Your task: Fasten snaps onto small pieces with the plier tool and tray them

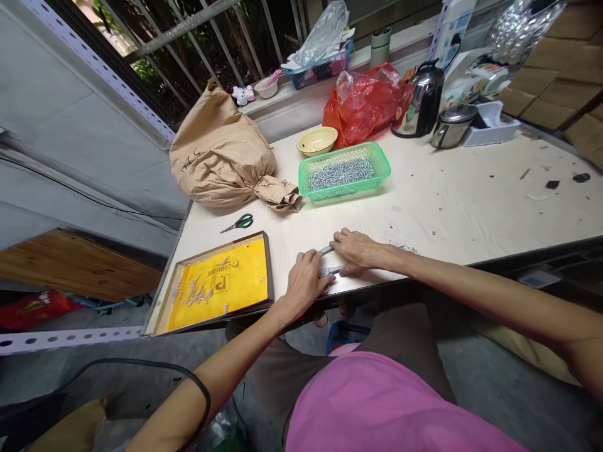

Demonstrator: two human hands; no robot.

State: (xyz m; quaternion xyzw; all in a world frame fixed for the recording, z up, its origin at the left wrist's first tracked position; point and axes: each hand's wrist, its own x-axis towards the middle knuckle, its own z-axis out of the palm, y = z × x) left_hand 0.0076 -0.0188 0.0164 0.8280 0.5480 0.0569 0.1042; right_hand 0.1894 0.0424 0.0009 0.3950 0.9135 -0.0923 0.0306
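"Grey strips [326,250], two by the look of it: where are they lying?"

"On the table [466,188], close to its front edge, between the left hand [305,276] and the right hand [358,250]."

"Are they gripped?"

"I can't tell. The left fingers bend over the near-left ends and the right fingers curl narrowly over the other ends, but whether they pinch or merely press is hidden."

"Why one hand at each end?"

"Probably to steady them flat; the tabletop seems to take the weight."

"And the green basket [385,168]?"

"It stands beyond the hands, perhaps so its heap of small metal pieces [342,174] stays within reach without crowding the forearms."

"The shallow tray [270,270]?"

"Just left of the left hand. Its raised rim likely stops the loose bits on the yellow lining [245,263] from rolling away."
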